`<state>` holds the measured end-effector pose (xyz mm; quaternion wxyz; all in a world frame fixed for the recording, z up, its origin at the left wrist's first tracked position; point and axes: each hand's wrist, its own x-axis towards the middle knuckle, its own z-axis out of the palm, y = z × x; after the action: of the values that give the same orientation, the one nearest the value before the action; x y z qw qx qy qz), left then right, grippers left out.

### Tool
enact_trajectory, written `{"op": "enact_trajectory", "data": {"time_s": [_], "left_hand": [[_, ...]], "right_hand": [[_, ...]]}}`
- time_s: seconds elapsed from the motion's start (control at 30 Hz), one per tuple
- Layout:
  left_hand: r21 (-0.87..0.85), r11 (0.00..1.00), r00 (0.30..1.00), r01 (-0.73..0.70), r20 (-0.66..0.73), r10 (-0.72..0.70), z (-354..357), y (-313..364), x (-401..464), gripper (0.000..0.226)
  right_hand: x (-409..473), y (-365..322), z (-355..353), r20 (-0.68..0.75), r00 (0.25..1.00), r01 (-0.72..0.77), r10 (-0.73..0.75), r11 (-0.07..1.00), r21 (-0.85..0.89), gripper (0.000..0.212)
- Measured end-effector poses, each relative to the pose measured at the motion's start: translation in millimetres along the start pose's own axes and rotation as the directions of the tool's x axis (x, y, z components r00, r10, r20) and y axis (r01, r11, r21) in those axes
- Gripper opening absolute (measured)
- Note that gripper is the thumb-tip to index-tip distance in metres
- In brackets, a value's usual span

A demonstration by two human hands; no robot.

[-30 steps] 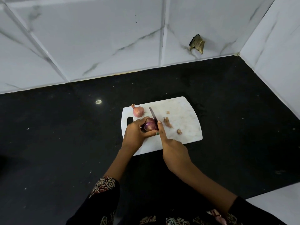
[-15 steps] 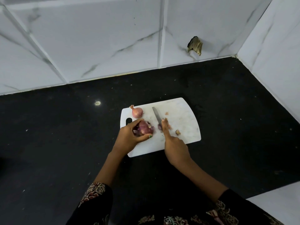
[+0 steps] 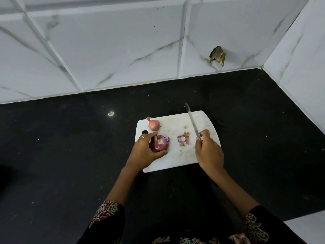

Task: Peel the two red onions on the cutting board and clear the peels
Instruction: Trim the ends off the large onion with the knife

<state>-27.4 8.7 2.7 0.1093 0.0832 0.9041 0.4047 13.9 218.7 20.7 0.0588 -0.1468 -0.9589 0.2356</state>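
- Black bench (image 3: 70,155), white cutting board (image 3: 209,120).
- Left hand (image 3: 146,152) grips trimmed onion (image 3: 160,143); severed end (image 3: 182,138) now at 3 o'clock.
- Right hand (image 3: 208,152) clamps knife (image 3: 192,123), lifted away; peeling next.

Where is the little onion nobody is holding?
The little onion sits at the cutting board's far left corner, just beyond the left hand.

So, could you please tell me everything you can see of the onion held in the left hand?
The dark red onion sits on the white plastic cutting board, near its left end. Its skin is glossy and deep purple-red. The end facing the camera is cut off, showing a paler purple and yellowish face. The left hand grips it from the left, fingers curled over the top and thumb beneath. It lies just in front of the smaller pink unpeeled onion, apart from it.
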Motion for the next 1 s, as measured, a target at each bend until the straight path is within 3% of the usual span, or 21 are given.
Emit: {"op": "enact_trajectory", "data": {"time_s": [0.2, 0.43, 0.5, 0.6, 0.7, 0.83, 0.93, 1.0], "left_hand": [[-0.05, 0.999, 1.0, -0.004, 0.0, 0.004, 6, 6, 2, 0.073], [-0.037, 0.999, 1.0, 0.008, 0.012, -0.008, 8, 3, 6, 0.076], [-0.038, 0.999, 1.0, 0.016, 0.025, -0.015, 8, 3, 6, 0.077], [-0.051, 0.999, 0.999, 0.021, 0.028, -0.019, 8, 3, 6, 0.078], [-0.078, 0.996, 0.999, 0.036, 0.026, -0.034, 8, 3, 6, 0.084], [-0.092, 0.995, 0.999, 0.047, 0.027, -0.045, 9, 4, 5, 0.087], [-0.087, 0.995, 0.999, 0.042, 0.016, -0.041, 11, 5, 4, 0.084], [-0.074, 0.997, 0.999, 0.034, 0.007, -0.033, 11, 5, 4, 0.082]], "right_hand": [[27, 24, -1, -0.038, 0.992, -0.119, 0.119, 0.993, -0.006, 0.021], [46, 41, -2, 0.061, 0.974, -0.226, 0.22, 0.966, 0.125, 0.012], [47, 42, -4, 0.077, 0.97, -0.238, 0.23, 0.964, 0.115, 0.019], [45, 34, -7, 0.006, 0.978, -0.206, 0.207, 0.976, -0.076, 0.028], [40, 18, -7, -0.051, 0.994, -0.098, 0.095, 0.994, -0.055, 0.029], [37, -5, 10, 0.094, 0.992, 0.066, -0.078, 0.99, 0.124, 0.03], [38, -16, 21, 0.223, 0.968, 0.117, -0.117, 0.993, 0.016, 0.046], [34, -22, 27, 0.228, 0.955, 0.211, -0.189, 0.975, -0.077, 0.045]]}}
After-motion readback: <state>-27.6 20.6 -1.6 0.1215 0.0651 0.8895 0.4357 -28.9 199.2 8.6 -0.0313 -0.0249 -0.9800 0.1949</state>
